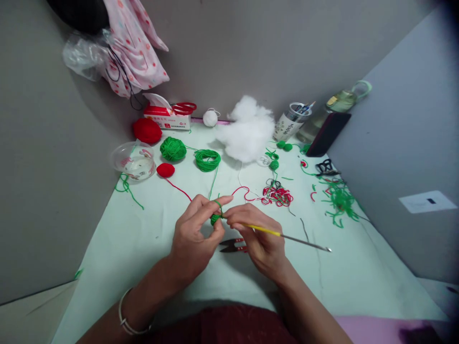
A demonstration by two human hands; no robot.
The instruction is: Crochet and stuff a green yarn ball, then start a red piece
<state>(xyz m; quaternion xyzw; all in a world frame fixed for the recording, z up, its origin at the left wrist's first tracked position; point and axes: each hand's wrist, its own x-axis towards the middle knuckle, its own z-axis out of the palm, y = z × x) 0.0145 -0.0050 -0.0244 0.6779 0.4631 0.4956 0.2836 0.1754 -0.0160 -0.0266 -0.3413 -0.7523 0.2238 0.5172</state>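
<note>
My left hand [196,232] pinches a small green crochet piece [215,219] between thumb and fingers, and green yarn loops over its index finger. In my right hand [260,234] is a crochet hook [265,230] with a yellow grip, its rear end pointing right; the working tip meets the green piece, though fingers partly hide it. A green strand runs from the left hand back to a coil of green yarn [208,160]. Thread snips [231,245] with red handles lie on the table beneath the hands, partly covered by the right one.
White stuffing [247,131] sits at the back centre. A green yarn ball [173,149], a red yarn ball [147,130] and a plastic bowl [132,162] are at left. Tangled red yarn [278,195], green scraps [340,198], a phone [328,135] and a pen cup [289,124] stand or lie rightward.
</note>
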